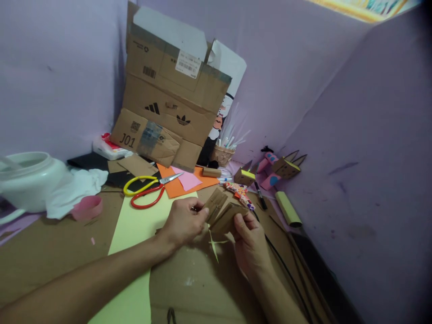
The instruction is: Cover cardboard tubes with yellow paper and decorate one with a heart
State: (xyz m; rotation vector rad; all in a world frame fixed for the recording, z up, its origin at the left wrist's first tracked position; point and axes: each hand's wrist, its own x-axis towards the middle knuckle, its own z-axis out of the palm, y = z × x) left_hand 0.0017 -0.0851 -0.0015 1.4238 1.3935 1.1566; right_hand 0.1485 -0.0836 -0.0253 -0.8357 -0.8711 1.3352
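My left hand (187, 220) is closed on a small brown cardboard piece (216, 202), pinched between thumb and fingers. A second folded cardboard piece (227, 217) sits in my right hand (249, 240), its thumb pressed on the near face. The two pieces are close together above the table; whether they are joined I cannot tell. Thin pale yellow paper strips (213, 245) show just below them. Beyond my left hand lie scissors (151, 189) with one yellow and one red handle, blades apart, across yellow paper (131, 234) and orange paper (175, 186).
A large flattened cardboard box (168, 99) leans on the back wall. A white pot (30, 180) and a pink ring (87, 208) stand left. At the right are cardboard figures (245, 176), a black marker (260, 195), a yellow tube (288, 209) and a black cable (281, 261).
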